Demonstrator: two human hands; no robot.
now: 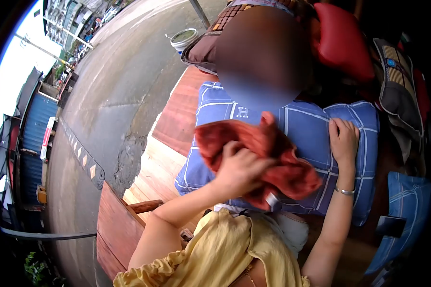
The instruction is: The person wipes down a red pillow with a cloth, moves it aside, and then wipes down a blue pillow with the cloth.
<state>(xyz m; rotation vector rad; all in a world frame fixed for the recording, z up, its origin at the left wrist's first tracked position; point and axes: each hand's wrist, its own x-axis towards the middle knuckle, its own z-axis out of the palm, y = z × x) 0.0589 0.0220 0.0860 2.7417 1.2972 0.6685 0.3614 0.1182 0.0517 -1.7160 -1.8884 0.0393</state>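
Note:
My left hand (242,170) grips a crumpled red cloth (292,165), its fingers closed into the fabric, which has a small white tag at its lower edge. The cloth lies over a blue cushion (311,124) with white check lines and a white H-like mark. On the cushion's right part rests my right hand (344,138), palm down with its fingers laid out over the fabric. A silver bracelet (345,191) circles that wrist. Part of the cushion's far side is hidden by a round blurred patch.
Under the cushion is a reddish wooden surface (179,112). Beyond it are a red cushion (342,40), a grey seat cushion (400,91) and a beaded mat (230,18). A bucket (183,38) stands near the paved road (115,86). Another blue checked piece (407,196) lies at right.

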